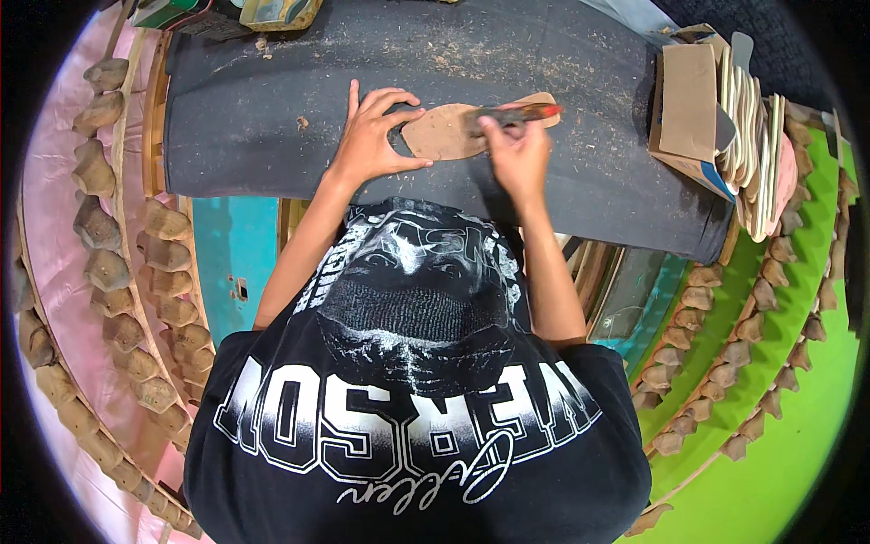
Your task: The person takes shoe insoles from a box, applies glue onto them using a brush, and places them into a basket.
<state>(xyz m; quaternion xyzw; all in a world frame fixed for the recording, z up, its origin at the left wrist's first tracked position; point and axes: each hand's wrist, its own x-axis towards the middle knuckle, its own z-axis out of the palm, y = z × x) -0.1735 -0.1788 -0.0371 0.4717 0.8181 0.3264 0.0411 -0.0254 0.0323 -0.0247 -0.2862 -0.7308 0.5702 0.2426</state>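
Note:
A tan, sole-shaped piece (438, 133) lies flat on the dark cloth of the worktable, its rounded wide end to the left and its narrower end to the right. At the wide end my left hand (370, 136) spans the piece, with thumb and forefinger at opposite edges and the other fingers spread over the cloth. My right hand (518, 159) is closed round a dark tool (512, 116) with an orange-red end that points right. The tool is over the middle of the piece; motion blur hides its working end, so its kind is unclear.
A cardboard box (691, 100) at the table's right end holds several thin sole-shaped pieces (745, 127). Containers (279, 11) stand at the far left edge. Scraps (467, 62) litter the dark cloth (263, 145). Racks of wooden shoe lasts (107, 269) flank both sides.

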